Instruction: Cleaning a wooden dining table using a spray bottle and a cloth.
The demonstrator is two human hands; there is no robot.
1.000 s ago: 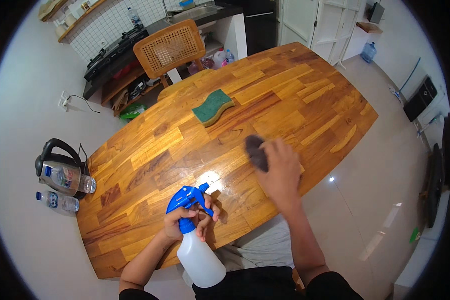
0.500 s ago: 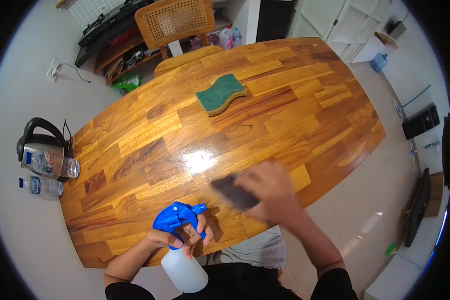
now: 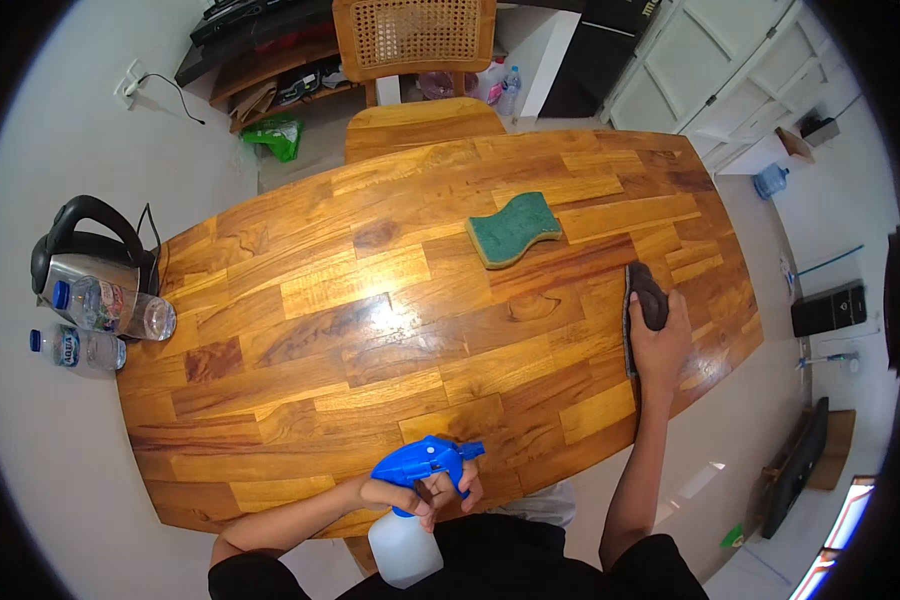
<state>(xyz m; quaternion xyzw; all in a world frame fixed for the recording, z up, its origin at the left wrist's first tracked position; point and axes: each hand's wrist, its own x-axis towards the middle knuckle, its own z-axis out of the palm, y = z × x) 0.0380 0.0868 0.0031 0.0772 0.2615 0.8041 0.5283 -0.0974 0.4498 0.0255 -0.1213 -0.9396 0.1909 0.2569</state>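
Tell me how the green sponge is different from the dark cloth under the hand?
The green sponge is bright green with wavy sides; the dark cloth is dark grey and bunched up. The sponge lies by itself with nothing touching it; the cloth is pressed down by the right hand. The sponge sits nearer the middle of the wooden table; the cloth is close to its right edge. Both rest on the tabletop.

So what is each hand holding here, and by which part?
Left hand grips the spray bottle at its blue trigger head; right hand presses a dark cloth flat.
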